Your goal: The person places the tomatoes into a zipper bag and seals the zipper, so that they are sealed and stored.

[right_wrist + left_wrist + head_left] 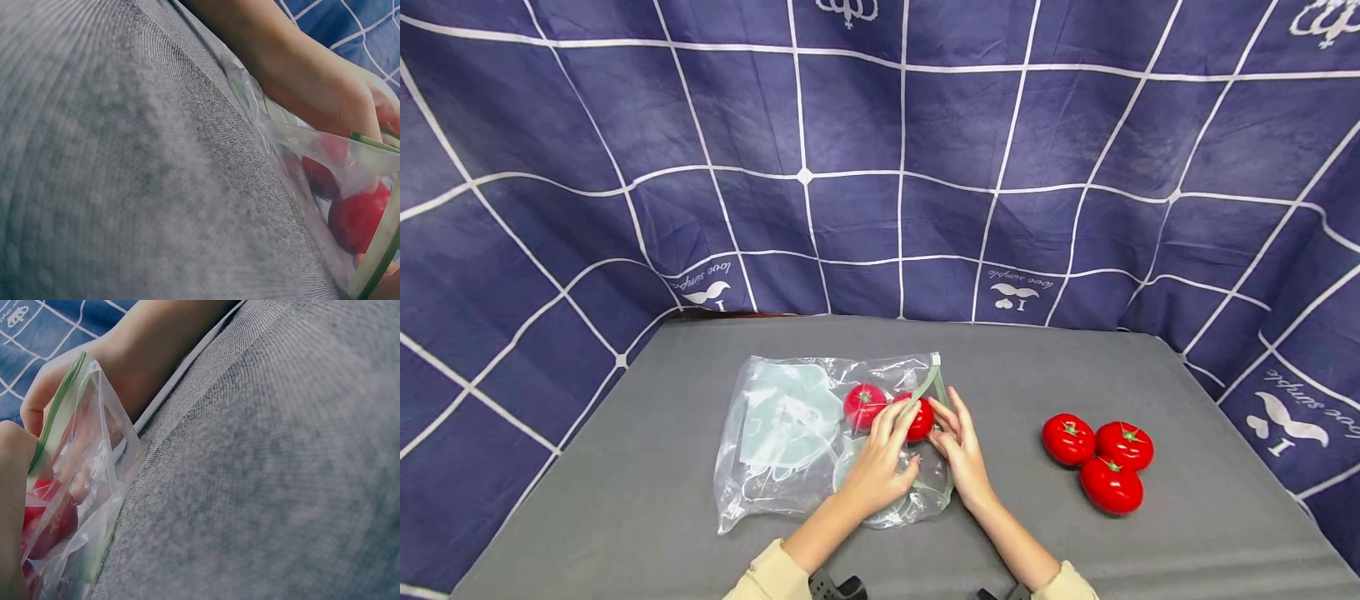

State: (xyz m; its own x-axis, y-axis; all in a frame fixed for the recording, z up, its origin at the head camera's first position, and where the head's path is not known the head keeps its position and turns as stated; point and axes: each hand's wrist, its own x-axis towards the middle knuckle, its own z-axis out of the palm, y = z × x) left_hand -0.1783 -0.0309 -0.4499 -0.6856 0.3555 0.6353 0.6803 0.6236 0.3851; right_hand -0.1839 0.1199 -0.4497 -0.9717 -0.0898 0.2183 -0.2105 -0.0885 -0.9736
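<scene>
A clear zip bag (741,492) with a green closure strip lies on the grey table, its mouth toward the right. One red tomato (862,408) is inside it. A second tomato (920,423) is at the mouth, between both hands. My left hand (876,462) pinches the bag's green edge, fingers over the near tomato. From the right, my right hand (966,458) reaches into the mouth and grips that tomato with curled fingers. In the right wrist view, the tomato (356,219) shows through the plastic, with fingertips below it. The left wrist view shows the green strip (59,412) raised.
Three red tomatoes, among them a front one (1112,486), sit close together on the table (1015,383) at the right. Pale blue-green shapes (790,408) with white lines show in the bag's left part. A blue checked cloth (865,217) stands around the table's back and sides.
</scene>
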